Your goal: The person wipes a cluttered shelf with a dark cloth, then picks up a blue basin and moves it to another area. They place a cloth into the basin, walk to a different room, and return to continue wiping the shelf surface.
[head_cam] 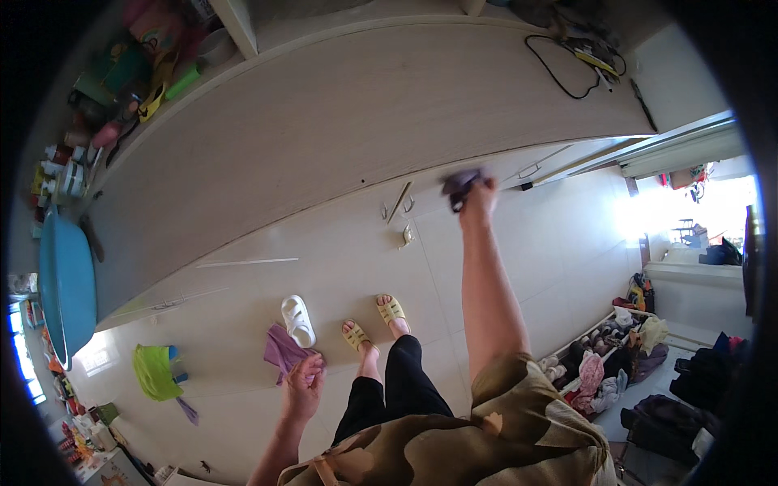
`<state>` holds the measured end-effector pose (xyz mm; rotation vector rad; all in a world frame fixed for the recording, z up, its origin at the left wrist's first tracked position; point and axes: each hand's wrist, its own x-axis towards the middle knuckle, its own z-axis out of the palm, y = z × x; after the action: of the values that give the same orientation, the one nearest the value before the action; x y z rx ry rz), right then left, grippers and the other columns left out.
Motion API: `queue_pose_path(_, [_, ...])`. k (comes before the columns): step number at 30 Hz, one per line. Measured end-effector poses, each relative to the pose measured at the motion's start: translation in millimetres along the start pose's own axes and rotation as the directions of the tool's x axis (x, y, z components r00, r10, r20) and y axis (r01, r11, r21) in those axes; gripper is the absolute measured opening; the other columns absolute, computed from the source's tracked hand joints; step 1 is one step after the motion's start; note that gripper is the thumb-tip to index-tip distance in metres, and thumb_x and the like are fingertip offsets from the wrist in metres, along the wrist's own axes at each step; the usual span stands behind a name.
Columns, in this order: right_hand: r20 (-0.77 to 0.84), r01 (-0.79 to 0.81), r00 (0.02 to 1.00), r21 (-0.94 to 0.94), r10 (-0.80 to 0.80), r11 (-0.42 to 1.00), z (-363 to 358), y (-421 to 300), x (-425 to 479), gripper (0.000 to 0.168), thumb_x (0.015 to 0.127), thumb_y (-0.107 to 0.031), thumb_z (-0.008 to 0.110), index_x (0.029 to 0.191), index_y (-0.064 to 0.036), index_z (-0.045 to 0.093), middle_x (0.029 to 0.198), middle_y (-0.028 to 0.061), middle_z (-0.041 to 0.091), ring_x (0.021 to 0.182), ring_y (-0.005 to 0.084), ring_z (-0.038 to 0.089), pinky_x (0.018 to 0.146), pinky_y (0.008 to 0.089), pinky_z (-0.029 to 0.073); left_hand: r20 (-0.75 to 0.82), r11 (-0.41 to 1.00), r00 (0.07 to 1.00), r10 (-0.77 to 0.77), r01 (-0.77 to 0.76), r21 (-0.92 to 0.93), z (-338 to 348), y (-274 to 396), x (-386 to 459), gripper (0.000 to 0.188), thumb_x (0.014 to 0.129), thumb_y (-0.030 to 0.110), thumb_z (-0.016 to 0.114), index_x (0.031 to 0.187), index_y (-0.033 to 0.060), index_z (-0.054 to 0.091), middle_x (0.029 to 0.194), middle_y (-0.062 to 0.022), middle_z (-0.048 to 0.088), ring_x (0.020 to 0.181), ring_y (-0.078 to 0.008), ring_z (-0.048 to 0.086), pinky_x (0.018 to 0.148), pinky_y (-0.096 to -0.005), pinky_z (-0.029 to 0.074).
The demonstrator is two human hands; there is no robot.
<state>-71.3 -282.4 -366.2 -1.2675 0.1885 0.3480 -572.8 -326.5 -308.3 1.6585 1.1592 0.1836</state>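
A dark cloth (459,182), blurred, is bunched in my right hand (480,197) at the front edge of a long pale wooden cabinet top (364,115). My right arm reaches straight out. My left hand (304,383) hangs low with loosely curled fingers and seems to hold nothing. In the picture it overlaps a purple cloth (281,352) that appears to lie on the floor. Beside that cloth is a white slipper (298,321). My feet, in yellow sandals (391,310), stand on the tiled floor.
A blue basin (70,285) stands at the cabinet top's left end. A cable (556,79) and small items lie at its right. Cabinet doors below have handles (408,203). A lime-green cloth-like item (155,372) sits on the floor. Clothes and shoes (598,364) fill a rack at right.
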Motion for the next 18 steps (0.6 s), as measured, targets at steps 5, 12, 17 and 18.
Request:
queue_pose_path(5, [-0.012, -0.144, 0.990, -0.089, 0.144, 0.986, 13.2, 15.9, -17.2, 0.030, 0.077, 0.004, 0.048, 0.105, -0.007, 0.047, 0.100, 0.0076, 0.054, 0.087, 0.0178, 0.056, 0.069, 0.0374, 0.054, 0.067, 0.977, 0.994, -0.084, 0.095, -0.193, 3.5, 37.0, 9.9, 0.027, 0.088, 0.008, 0.059, 0.113, 0.0000, 0.055, 0.097, -0.0092, 0.065, 0.086, -0.0150, 0.063, 0.074, -0.0272, 0.051])
queue_pose_path(12, [-0.166, 0.398, 0.888, -0.190, -0.429, 0.897, 15.2, -48.0, 8.2, 0.021, 0.088, -0.007, 0.046, 0.109, -0.005, 0.046, 0.099, 0.0067, 0.051, 0.089, 0.0169, 0.049, 0.083, 0.0301, 0.041, 0.333, 0.833, 0.939, -0.082, 0.248, -0.495, 2.4, 150.3, 44.0, 0.032, 0.090, 0.005, 0.055, 0.122, 0.0036, 0.051, 0.109, -0.0109, 0.061, 0.100, -0.0163, 0.059, 0.082, -0.0274, 0.048])
queue_pose_path(17, [-0.130, -0.237, 0.967, -0.165, 0.217, 0.957, -7.9, 21.5, 33.8, 0.025, 0.083, -0.005, 0.048, 0.108, -0.006, 0.044, 0.091, 0.0087, 0.051, 0.075, 0.0154, 0.052, 0.053, 0.0302, 0.045, 0.570, 0.739, 0.792, 0.220, 0.246, -0.627, -0.6, 280.4, 68.1, 0.050, 0.087, 0.029, 0.061, 0.125, -0.0017, 0.046, 0.110, -0.0168, 0.059, 0.098, -0.0225, 0.060, 0.084, -0.0330, 0.049])
queue_pose_path(18, [-0.147, -0.195, 0.974, -0.141, 0.175, 0.971, -4.9, 8.8, 28.4, 0.026, 0.081, -0.006, 0.050, 0.107, -0.005, 0.045, 0.091, 0.0077, 0.052, 0.079, 0.0153, 0.051, 0.062, 0.0293, 0.044, 0.608, 0.745, 0.757, 0.241, 0.257, -0.616, -2.0, 302.5, 66.7, 0.057, 0.086, 0.034, 0.062, 0.124, -0.0053, 0.045, 0.108, -0.0190, 0.059, 0.097, -0.0249, 0.061, 0.085, -0.0347, 0.049])
